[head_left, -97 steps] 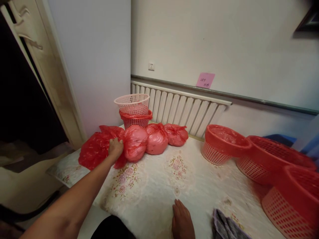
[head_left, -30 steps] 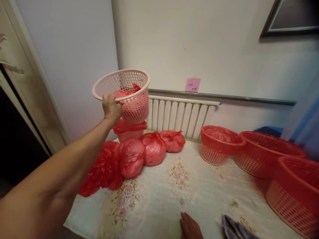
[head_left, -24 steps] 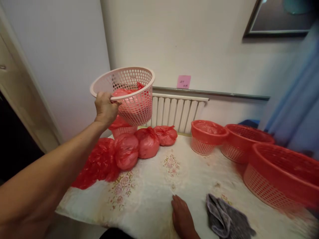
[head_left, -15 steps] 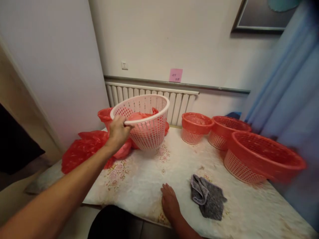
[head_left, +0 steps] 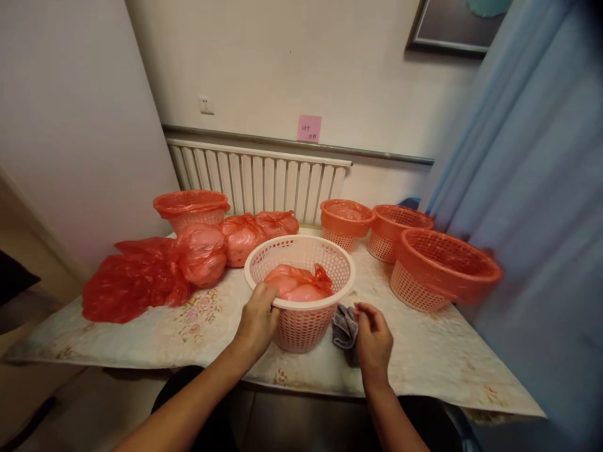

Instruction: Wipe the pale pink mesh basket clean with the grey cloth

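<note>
Nearest me, the right hand (head_left: 374,342) has its fingers loosely curled; whether they pinch anything I can't tell. Just past its fingertips and partly behind it lies a grey cloth (head_left: 345,328) on the table (head_left: 452,358). The left hand (head_left: 257,317) grips the near rim of a pale pink basket (head_left: 304,329), which stands upright between the two hands, a red bag (head_left: 299,285) inside. Beyond the left hand, off to its left, crumpled red plastic (head_left: 125,282) touches a row of three bulging red bags (head_left: 200,254), with another basket (head_left: 193,216) behind. Beyond the right hand, to its right, three baskets (head_left: 426,282) wear red plastic over their rims. Farthest from both hands is a radiator (head_left: 277,182).
</note>
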`<action>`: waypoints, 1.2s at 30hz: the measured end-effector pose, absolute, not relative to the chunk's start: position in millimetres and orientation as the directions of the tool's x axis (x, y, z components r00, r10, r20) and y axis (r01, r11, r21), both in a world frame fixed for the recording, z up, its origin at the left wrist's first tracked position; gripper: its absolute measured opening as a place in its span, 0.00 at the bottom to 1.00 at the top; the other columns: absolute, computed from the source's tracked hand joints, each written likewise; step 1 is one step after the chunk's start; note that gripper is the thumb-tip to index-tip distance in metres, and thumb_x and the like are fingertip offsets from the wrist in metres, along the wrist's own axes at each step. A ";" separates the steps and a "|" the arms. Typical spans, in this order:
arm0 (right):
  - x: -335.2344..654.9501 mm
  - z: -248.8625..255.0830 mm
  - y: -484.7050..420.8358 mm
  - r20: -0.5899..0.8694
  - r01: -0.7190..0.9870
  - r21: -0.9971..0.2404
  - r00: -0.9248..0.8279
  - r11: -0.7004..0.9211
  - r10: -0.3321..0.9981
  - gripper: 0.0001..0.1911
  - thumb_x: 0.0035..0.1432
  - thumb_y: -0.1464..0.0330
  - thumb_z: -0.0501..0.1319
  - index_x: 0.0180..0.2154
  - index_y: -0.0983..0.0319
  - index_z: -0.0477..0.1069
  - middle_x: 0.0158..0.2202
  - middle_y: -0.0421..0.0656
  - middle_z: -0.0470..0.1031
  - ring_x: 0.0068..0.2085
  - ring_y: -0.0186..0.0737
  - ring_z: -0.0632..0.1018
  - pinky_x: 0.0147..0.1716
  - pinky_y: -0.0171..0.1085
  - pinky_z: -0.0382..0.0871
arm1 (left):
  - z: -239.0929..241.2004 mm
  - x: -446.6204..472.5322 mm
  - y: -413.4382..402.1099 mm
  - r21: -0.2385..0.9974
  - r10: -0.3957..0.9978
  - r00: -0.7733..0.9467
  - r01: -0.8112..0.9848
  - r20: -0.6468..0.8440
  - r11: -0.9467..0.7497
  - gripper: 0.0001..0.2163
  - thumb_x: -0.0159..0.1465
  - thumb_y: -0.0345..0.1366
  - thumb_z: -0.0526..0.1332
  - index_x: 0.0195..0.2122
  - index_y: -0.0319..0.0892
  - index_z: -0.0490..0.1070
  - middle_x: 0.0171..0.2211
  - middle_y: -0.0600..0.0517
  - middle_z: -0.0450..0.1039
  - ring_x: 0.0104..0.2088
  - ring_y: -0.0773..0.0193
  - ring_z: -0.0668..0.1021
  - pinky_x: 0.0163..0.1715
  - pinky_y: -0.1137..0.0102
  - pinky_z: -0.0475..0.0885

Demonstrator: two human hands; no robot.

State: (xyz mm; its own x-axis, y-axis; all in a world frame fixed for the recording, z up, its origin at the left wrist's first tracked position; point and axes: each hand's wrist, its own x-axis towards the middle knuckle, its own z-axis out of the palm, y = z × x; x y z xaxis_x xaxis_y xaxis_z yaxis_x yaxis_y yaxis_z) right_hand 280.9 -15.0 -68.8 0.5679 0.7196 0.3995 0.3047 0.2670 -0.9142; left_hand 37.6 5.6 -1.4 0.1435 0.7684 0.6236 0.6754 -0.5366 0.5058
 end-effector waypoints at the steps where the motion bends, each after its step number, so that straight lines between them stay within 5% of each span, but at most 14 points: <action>1: 279.1 -54.4 -20.0 0.507 0.389 -0.861 0.589 0.329 0.630 0.13 0.59 0.65 0.55 0.43 0.62 0.72 0.42 0.47 0.77 0.44 0.44 0.77 0.47 0.46 0.69 | -3.5 42.8 -0.1 0.515 0.780 0.165 0.666 0.603 -0.539 0.09 0.57 0.22 0.52 0.26 0.44 0.59 0.30 0.53 0.62 0.33 0.63 0.70 0.32 0.71 0.66; 5: 262.3 -23.3 -31.6 0.828 0.680 -0.528 0.279 0.509 0.487 0.11 0.60 0.72 0.54 0.43 0.61 0.71 0.44 0.47 0.75 0.47 0.43 0.74 0.51 0.48 0.65 | -5.3 53.4 -16.8 0.499 0.823 0.264 0.689 0.503 -0.525 0.08 0.59 0.23 0.50 0.29 0.44 0.61 0.32 0.52 0.63 0.34 0.63 0.71 0.34 0.70 0.67; 9: 247.8 -24.8 -33.4 0.868 0.725 -0.338 -0.007 0.600 0.497 0.10 0.60 0.75 0.52 0.35 0.60 0.70 0.31 0.41 0.73 0.36 0.38 0.72 0.49 0.48 0.63 | 9.4 38.7 -21.0 0.458 0.870 0.394 0.741 0.297 -0.491 0.06 0.60 0.27 0.52 0.32 0.43 0.67 0.35 0.50 0.69 0.37 0.60 0.75 0.37 0.67 0.69; 13: 245.4 -31.6 -38.8 0.873 0.725 -0.322 -0.021 0.609 0.487 0.09 0.60 0.75 0.52 0.32 0.61 0.68 0.28 0.40 0.70 0.34 0.37 0.70 0.49 0.48 0.62 | 46.5 14.6 -17.3 0.460 0.835 0.544 0.724 0.076 -0.514 0.14 0.55 0.32 0.61 0.42 0.49 0.74 0.36 0.52 0.77 0.38 0.55 0.78 0.38 0.66 0.70; 20: 246.2 -35.0 -38.3 0.861 0.736 -0.318 -0.040 0.598 0.507 0.08 0.60 0.74 0.51 0.32 0.61 0.67 0.28 0.39 0.68 0.35 0.37 0.70 0.51 0.49 0.60 | 100.2 45.9 28.1 0.413 0.764 0.645 0.690 0.019 -0.594 0.19 0.54 0.33 0.63 0.48 0.52 0.74 0.43 0.50 0.80 0.43 0.53 0.79 0.41 0.65 0.70; 26: 242.0 -35.9 -35.6 0.879 0.738 -0.304 -0.026 0.603 0.476 0.08 0.60 0.75 0.50 0.33 0.60 0.66 0.28 0.39 0.68 0.34 0.37 0.69 0.52 0.51 0.59 | 93.0 99.7 90.5 0.239 0.681 0.704 0.710 -0.201 -0.663 0.27 0.57 0.35 0.61 0.59 0.44 0.64 0.56 0.41 0.71 0.51 0.49 0.75 0.48 0.61 0.68; 36: 241.8 -39.0 -33.5 0.893 0.719 -0.290 -0.035 0.632 0.450 0.09 0.59 0.75 0.49 0.34 0.60 0.65 0.28 0.39 0.67 0.34 0.38 0.68 0.52 0.54 0.59 | 43.0 153.6 134.5 0.218 0.628 0.713 0.697 -0.313 -0.683 0.37 0.48 0.35 0.68 0.61 0.45 0.61 0.61 0.43 0.64 0.58 0.48 0.68 0.55 0.61 0.63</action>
